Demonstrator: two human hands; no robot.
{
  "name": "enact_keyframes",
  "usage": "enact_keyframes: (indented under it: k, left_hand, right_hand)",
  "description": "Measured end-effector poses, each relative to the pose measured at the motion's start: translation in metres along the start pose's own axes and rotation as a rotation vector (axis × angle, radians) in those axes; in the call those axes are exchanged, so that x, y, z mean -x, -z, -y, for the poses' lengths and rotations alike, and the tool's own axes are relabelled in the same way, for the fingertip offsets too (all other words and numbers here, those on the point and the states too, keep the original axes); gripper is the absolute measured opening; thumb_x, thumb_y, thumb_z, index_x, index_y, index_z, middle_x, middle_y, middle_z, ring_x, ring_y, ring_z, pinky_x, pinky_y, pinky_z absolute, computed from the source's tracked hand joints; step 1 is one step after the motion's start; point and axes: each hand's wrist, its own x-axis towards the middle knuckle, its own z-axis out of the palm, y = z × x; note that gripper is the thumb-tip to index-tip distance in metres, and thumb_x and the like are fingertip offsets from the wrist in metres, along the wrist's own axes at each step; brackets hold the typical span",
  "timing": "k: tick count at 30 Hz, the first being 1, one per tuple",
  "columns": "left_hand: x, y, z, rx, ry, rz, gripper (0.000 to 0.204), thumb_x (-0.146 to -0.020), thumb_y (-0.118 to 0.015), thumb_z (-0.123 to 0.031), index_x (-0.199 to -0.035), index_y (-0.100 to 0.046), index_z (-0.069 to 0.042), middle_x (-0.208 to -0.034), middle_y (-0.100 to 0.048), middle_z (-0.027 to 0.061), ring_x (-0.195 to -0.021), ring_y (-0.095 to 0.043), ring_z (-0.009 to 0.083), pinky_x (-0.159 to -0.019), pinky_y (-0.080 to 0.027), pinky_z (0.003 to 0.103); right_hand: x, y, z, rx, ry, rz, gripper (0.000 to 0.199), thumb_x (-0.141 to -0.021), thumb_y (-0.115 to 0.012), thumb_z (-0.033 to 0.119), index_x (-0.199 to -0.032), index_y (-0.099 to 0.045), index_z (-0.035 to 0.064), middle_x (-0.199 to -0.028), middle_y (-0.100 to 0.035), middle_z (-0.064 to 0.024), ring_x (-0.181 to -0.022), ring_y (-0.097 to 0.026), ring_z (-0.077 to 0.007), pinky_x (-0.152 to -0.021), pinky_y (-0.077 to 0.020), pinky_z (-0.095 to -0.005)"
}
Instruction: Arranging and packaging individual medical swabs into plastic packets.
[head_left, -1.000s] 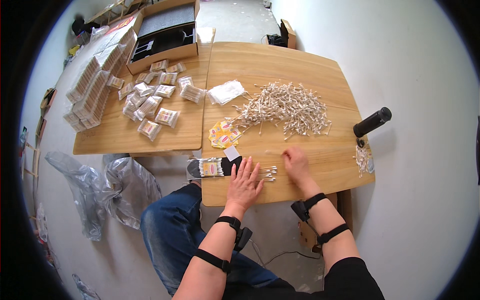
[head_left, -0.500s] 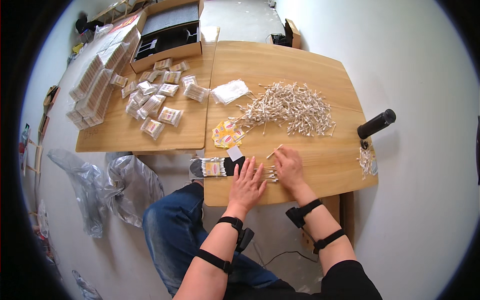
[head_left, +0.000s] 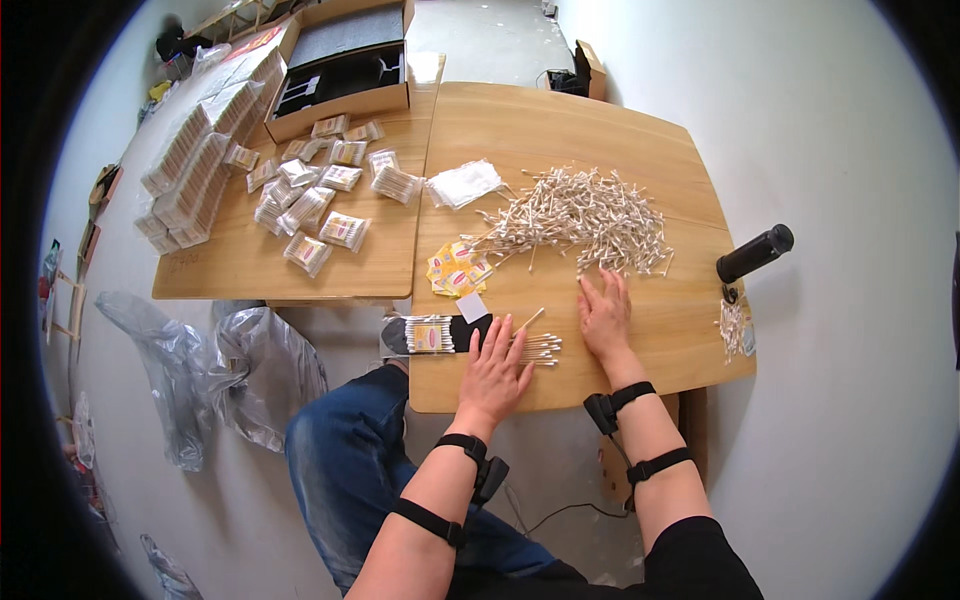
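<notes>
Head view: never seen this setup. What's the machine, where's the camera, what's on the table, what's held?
There's no machine: these are a person's bare left hand and right hand, with black straps on the forearms. The wide fisheye camera sits on the person's head looking down, so straight edges bend.

On the wooden table are a big pile of loose cotton swabs, yellow cards, bagged swabs and a black cylinder.

The left hand lies flat over swabs whose tips stick out to its right. The right hand's fingers are at the pile's near edge; whether they hold a swab is unclear.
</notes>
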Motion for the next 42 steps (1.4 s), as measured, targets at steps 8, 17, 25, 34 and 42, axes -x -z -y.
enact_keyframes:
  k: [8, 17, 25, 34, 42]
  left_hand:
    - [-0.001, -0.006, 0.000, 0.028, -0.002, -0.056, 0.063, -0.094, -0.048, -0.043, -0.145, -0.036, -0.009, -0.154, -0.029, 0.0124, -0.145, -0.022, 0.0245, -0.117, -0.013, 0.047]
    - [0.000, -0.003, 0.002, 0.049, -0.002, -0.045, 0.060, -0.093, -0.050, -0.042, -0.143, -0.040, -0.010, -0.153, -0.030, 0.0126, -0.144, -0.023, 0.0251, -0.117, -0.015, 0.047]
    - [-0.002, -0.002, 0.000, 0.067, 0.000, -0.090, 0.053, -0.093, -0.052, -0.039, -0.138, -0.048, -0.011, -0.152, -0.033, 0.0132, -0.142, -0.026, 0.0254, -0.116, -0.016, 0.047]
    - [0.000, -0.005, 0.002, 0.025, -0.002, -0.064, 0.061, -0.094, -0.048, -0.043, -0.143, -0.040, -0.009, -0.154, -0.028, 0.0122, -0.144, -0.023, 0.0249, -0.117, -0.014, 0.047]
    - [-0.001, -0.007, 0.002, 0.011, 0.007, -0.058, 0.062, -0.094, -0.049, -0.042, -0.145, -0.037, -0.010, -0.153, -0.030, 0.0113, -0.144, -0.024, 0.0246, -0.117, -0.013, 0.046]
  right_hand:
    - [-0.003, -0.005, 0.010, -0.054, -0.016, -0.017, 0.039, -0.088, -0.062, 0.026, -0.125, -0.062, 0.0165, -0.138, -0.045, -0.0147, -0.132, -0.035, -0.0370, -0.108, -0.0306, -0.0482]
    - [0.004, 0.005, 0.045, -0.051, 0.128, 0.050, 0.034, -0.089, -0.060, 0.024, -0.121, -0.065, 0.0126, -0.137, -0.048, -0.0169, -0.133, -0.036, -0.0370, -0.111, -0.0279, -0.0482]
    - [-0.011, -0.002, 0.043, -0.470, 0.167, 0.055, 0.035, -0.080, -0.057, 0.002, -0.112, -0.067, 0.0065, -0.120, -0.059, -0.0165, -0.119, -0.051, -0.0358, -0.102, -0.0410, -0.0431]
    - [0.015, 0.016, 0.065, -0.445, 0.201, 0.061, 0.029, -0.075, -0.062, 0.002, -0.103, -0.070, 0.0077, -0.097, -0.063, -0.0100, -0.094, -0.058, -0.0301, -0.083, -0.0469, -0.0412]
    - [0.015, 0.012, 0.060, -0.467, 0.138, 0.098, 0.005, -0.078, -0.061, 0.003, -0.082, -0.060, 0.0053, -0.086, -0.060, -0.0124, -0.088, -0.057, -0.0327, -0.077, -0.0468, -0.0412]
